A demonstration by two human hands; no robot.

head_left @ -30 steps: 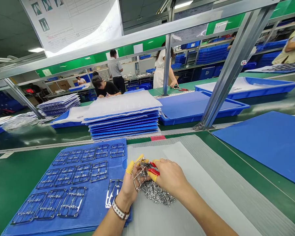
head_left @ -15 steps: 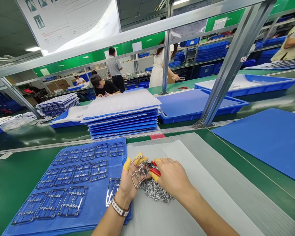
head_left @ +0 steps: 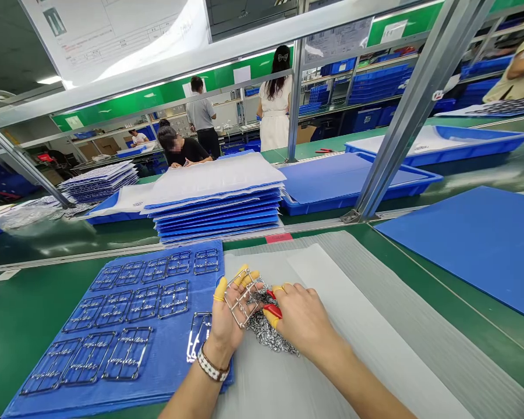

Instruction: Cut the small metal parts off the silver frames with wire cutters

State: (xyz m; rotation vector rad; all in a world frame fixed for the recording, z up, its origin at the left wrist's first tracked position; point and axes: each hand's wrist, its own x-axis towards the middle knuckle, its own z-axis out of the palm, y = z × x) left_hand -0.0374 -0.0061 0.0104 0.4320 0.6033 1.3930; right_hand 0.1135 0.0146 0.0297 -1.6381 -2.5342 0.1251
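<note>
My left hand (head_left: 225,329), with yellow finger cots on some fingertips, holds a small silver wire frame (head_left: 243,298) with crossbars, tilted over the palm. Closed around red-handled pliers (head_left: 272,311) is my right hand (head_left: 305,314), also wearing yellow cots. The pliers' jaws are hard to make out near the frame's right side. Beneath both hands a heap of silver chains (head_left: 271,340) lies on a pale foam sheet (head_left: 262,387). By my left wrist, another wire frame (head_left: 194,347) rests on a blue sheet (head_left: 168,355), partly hidden by my arm.
Several wire frames with script-like shapes (head_left: 128,356) lie in rows on the blue sheet. Behind are a stack of blue and white sheets (head_left: 218,201), a blue tray (head_left: 318,205) and a slanting metal post (head_left: 395,125). A flat blue board (head_left: 475,250) lies right. Several people are beyond.
The view has shifted slightly. My hands keep hold of the frame and the pliers, with only a slight change in the frame's tilt. A person in white beyond the bench has turned away.
</note>
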